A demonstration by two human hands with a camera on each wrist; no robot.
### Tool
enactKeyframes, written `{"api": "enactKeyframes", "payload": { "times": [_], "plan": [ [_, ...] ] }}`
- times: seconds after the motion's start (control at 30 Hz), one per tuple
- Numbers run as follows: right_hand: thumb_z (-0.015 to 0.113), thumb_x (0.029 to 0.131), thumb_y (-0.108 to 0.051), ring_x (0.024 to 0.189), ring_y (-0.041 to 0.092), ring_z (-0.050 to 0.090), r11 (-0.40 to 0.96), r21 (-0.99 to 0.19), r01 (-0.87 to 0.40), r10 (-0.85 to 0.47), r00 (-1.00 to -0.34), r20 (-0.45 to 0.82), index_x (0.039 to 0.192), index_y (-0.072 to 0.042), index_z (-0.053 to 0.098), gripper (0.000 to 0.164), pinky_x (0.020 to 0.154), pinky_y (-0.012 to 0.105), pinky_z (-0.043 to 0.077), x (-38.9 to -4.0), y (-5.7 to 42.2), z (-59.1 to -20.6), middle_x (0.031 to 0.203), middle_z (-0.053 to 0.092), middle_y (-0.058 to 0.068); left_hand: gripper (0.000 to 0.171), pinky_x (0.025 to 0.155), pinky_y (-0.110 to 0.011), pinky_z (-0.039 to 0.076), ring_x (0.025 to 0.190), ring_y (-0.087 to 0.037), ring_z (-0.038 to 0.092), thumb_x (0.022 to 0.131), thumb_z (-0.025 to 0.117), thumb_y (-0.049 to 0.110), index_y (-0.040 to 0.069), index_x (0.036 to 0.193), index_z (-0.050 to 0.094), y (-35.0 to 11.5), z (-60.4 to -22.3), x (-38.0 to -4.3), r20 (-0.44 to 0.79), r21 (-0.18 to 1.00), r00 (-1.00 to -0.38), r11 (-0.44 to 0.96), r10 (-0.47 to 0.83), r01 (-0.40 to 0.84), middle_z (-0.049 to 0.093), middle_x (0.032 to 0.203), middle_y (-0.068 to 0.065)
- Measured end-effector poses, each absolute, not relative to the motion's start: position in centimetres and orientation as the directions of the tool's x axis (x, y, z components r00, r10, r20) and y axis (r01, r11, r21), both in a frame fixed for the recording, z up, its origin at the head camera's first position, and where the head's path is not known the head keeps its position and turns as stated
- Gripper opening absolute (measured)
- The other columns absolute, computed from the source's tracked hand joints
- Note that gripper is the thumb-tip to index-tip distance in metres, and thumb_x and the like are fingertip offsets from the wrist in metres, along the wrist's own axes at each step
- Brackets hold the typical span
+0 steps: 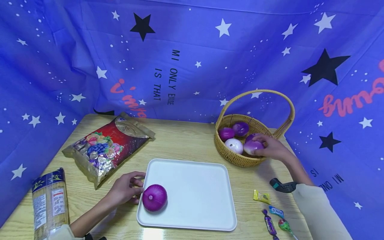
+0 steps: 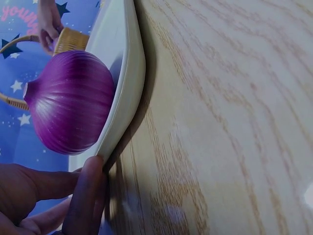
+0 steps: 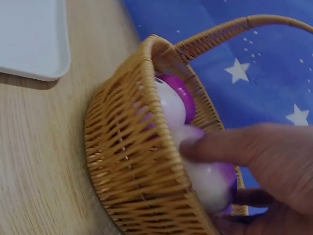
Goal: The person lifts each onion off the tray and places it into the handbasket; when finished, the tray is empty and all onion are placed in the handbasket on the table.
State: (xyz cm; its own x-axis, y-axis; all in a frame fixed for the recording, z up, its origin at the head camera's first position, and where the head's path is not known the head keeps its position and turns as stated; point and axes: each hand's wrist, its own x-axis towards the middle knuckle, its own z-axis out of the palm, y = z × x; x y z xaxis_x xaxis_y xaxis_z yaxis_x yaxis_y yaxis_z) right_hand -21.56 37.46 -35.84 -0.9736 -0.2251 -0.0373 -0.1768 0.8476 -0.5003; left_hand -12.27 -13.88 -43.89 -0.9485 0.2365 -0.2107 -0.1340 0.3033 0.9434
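The left hand (image 1: pixel 124 190) rested open-fingered beside the red onion (image 1: pixel 154 197) on the tray (image 1: pixel 195 186), steadying it; right-hand (image 1: pixel 271 148) fingers curled round a turnip (image 1: pixel 253 146) in the basket (image 1: pixel 240 159), lifting it.

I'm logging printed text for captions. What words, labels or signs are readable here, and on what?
"MI ONLY EXCUSE IS THAT": backdrop cloth, sideways, third word unclear.
"MI ONL", "IS": cloth at right.
Pink script: cut off, unreadable.
Snack bag, noodle packet, candies: print too small.
Tray, basket: none.
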Motion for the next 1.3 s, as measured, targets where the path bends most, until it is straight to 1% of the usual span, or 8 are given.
{"api": "enactKeyframes", "payload": {
  "times": [0.23,0.47,0.67,0.93,1.0,1.1,1.2,1.3],
  "plan": [
    [0.069,0.072,-0.027,0.109,0.046,0.039,0.935,-0.32,-0.156,-0.2,-0.974,-0.108,0.117,-0.004,0.051,0.053,0.091,0.059,0.037,-22.0,36.4,-36.2,0.124,0.041,0.025,0.052,0.048,-0.036,0.057,0.06,-0.021,0.057,0.071,0.064,-0.005,0.0,0.12,0.048,-13.8,-43.8,-12.2,-0.214,0.939,-0.951,0.317,0.223,-0.136,0.057,0.085,-0.016],
    [0.067,0.074,-0.028,0.103,0.043,0.046,0.941,-0.281,-0.187,-0.231,-0.964,-0.13,0.115,-0.004,0.054,0.049,0.085,0.055,0.042,-21.8,36.3,-36.2,0.11,0.054,0.021,0.051,0.047,-0.035,0.057,0.057,-0.02,0.057,0.072,0.063,-0.006,0.002,0.12,0.049,-13.6,-43.9,-12.2,-0.219,0.928,-0.954,0.345,0.203,-0.139,0.057,0.082,-0.013],
    [0.068,0.074,-0.034,0.104,0.041,0.046,0.939,-0.275,-0.205,-0.244,-0.963,-0.113,0.114,-0.005,0.055,0.051,0.088,0.054,0.041,-21.3,35.9,-35.1,0.113,0.053,0.02,0.051,0.047,-0.035,0.057,0.058,-0.021,0.057,0.072,0.063,-0.005,0.001,0.12,0.048,-13.6,-43.7,-12.2,-0.211,0.93,-0.954,0.344,0.215,-0.129,0.058,0.083,-0.014],
    [0.071,0.071,-0.028,0.103,0.036,0.048,0.922,-0.214,-0.322,-0.31,-0.947,0.088,0.112,-0.008,0.056,0.047,0.086,0.053,0.042,-20.5,32.9,-32.9,0.108,0.057,0.016,0.052,0.048,-0.036,0.057,0.06,-0.022,0.057,0.071,0.064,-0.006,0.0,0.121,0.047,-13.7,-43.7,-12.1,-0.22,0.936,-0.95,0.323,0.22,-0.142,0.056,0.084,-0.015],
    [0.071,0.071,-0.028,0.097,0.031,0.05,0.908,-0.208,-0.364,-0.34,-0.93,0.141,0.111,-0.012,0.057,0.046,0.08,0.048,0.045,-20.2,31.5,-32.6,0.104,0.058,0.012,0.053,0.048,-0.036,0.057,0.06,-0.022,0.057,0.071,0.064,-0.006,0.0,0.121,0.047,-13.7,-43.7,-12.1,-0.219,0.936,-0.95,0.322,0.222,-0.14,0.056,0.084,-0.015],
    [0.072,0.07,-0.03,0.095,0.025,0.052,0.855,-0.274,-0.44,-0.398,-0.896,0.195,0.111,-0.017,0.057,0.046,0.076,0.039,0.049,-19.6,28.9,-32.3,0.108,0.057,0.006,0.052,0.048,-0.036,0.057,0.059,-0.022,0.057,0.071,0.064,-0.006,0.0,0.121,0.047,-13.7,-43.7,-12.1,-0.216,0.936,-0.95,0.325,0.223,-0.137,0.057,0.084,-0.015],
    [0.071,0.072,-0.031,0.099,0.019,0.051,0.768,-0.427,-0.477,-0.444,-0.877,0.18,0.115,-0.021,0.054,0.047,0.077,0.031,0.053,-18.5,26.0,-32.2,0.115,0.052,-0.001,0.052,0.048,-0.036,0.057,0.06,-0.022,0.057,0.071,0.064,-0.006,0.0,0.121,0.047,-13.7,-43.7,-12.1,-0.219,0.934,-0.952,0.33,0.215,-0.14,0.057,0.083,-0.014],
    [0.07,0.073,-0.027,0.105,0.021,0.05,0.663,-0.59,-0.461,-0.493,-0.862,0.12,0.117,-0.02,0.052,0.048,0.077,0.029,0.054,-17.2,22.8,-32.0,0.12,0.048,-0.002,0.052,0.048,-0.035,0.057,0.06,-0.021,0.057,0.071,0.064,-0.005,0.001,0.121,0.048,-13.6,-43.7,-12.1,-0.219,0.931,-0.953,0.339,0.21,-0.139,0.057,0.083,-0.013]
  ]
}}
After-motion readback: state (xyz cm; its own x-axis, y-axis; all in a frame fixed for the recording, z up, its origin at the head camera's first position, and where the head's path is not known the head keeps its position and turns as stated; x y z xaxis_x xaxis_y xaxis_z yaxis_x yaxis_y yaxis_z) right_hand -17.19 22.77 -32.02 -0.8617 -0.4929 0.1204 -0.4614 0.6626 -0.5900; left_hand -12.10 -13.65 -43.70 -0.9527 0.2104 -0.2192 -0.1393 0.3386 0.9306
